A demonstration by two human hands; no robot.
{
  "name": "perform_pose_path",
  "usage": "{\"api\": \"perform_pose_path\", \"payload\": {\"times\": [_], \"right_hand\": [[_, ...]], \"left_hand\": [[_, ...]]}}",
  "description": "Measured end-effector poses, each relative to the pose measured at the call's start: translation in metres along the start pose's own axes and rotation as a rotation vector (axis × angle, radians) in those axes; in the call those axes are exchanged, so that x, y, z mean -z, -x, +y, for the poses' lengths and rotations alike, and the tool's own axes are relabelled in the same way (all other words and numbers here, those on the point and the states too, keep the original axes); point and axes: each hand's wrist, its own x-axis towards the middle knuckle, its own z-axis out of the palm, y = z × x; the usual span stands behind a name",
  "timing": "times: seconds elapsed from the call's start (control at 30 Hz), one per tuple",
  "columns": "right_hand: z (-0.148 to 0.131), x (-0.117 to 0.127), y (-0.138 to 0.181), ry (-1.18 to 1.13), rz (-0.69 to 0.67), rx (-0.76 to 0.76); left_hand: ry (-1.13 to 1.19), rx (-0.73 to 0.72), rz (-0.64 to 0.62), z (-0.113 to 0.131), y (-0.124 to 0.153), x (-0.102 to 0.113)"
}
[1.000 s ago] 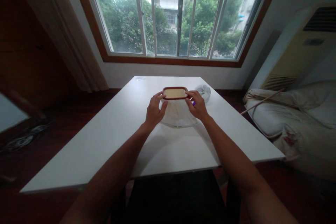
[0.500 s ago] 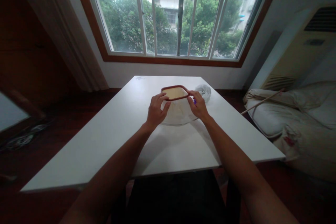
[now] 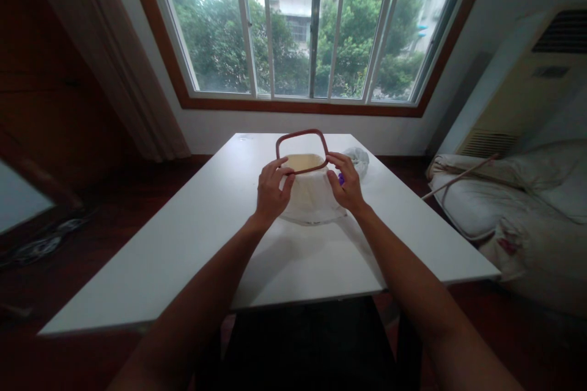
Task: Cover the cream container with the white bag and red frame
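A brown rounded-square ring (image 3: 300, 133) is tilted up on its near edge, apart from the mouth behind it along its far side. Below it stands a pale yellow, open-topped container (image 3: 302, 162) with thin translucent sheeting (image 3: 314, 201), like a plastic bag, draped around it and spreading onto the table. My left hand (image 3: 273, 188) pinches the ring's near left corner between thumb and fingers. At the right corner, my right hand (image 3: 346, 183) has its fingertips on the ring, thumb below. Something small and purple (image 3: 341, 179) shows beside the right palm.
A crumpled clear plastic bag (image 3: 358, 160) lies on the white table (image 3: 192, 244) just past my right hand. To the right, a thin stick (image 3: 458, 177) leans over stacked white sacks (image 3: 481, 195). A window (image 3: 293, 30) is beyond the table's far edge.
The ring's far side has swung upward from lying around the container's mouth to standing tilted. Both hands stay close to where they were, still at its corners.
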Motion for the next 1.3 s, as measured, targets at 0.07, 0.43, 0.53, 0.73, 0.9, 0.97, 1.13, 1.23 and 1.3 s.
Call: {"api": "perform_pose_path", "payload": {"times": [0.07, 0.43, 0.53, 0.73, 0.9, 0.97, 1.13, 1.23, 1.3], "right_hand": [[0.002, 0.0, 0.0, -0.003, 0.012, 0.002], [0.019, 0.009, -0.002, 0.019, -0.001, -0.003], [0.018, 0.01, -0.002, -0.031, -0.011, 0.021], [0.011, 0.006, -0.002, -0.073, -0.009, 0.064], [0.008, -0.002, -0.001, -0.024, 0.068, 0.04], [0.008, -0.005, 0.0, 0.003, 0.084, 0.011], [0.006, -0.011, 0.002, 0.017, 0.102, -0.021], [0.004, -0.015, 0.003, 0.006, 0.094, -0.021], [0.003, -0.018, 0.004, 0.004, 0.081, -0.027]], "left_hand": [[0.023, -0.007, 0.009, 0.001, -0.002, 0.002], [0.233, -0.039, -0.105, -0.008, -0.006, 0.013], [0.273, -0.04, -0.117, -0.012, -0.006, 0.011], [0.339, -0.014, -0.041, -0.027, -0.008, 0.007], [0.204, 0.0, -0.064, -0.029, -0.005, 0.007], [0.123, 0.005, -0.066, -0.025, -0.003, 0.005], [0.019, 0.13, -0.109, -0.015, 0.0, 0.002], [0.014, 0.138, -0.126, -0.012, -0.001, 0.001], [0.009, 0.095, -0.111, -0.013, -0.001, 0.001]]}}
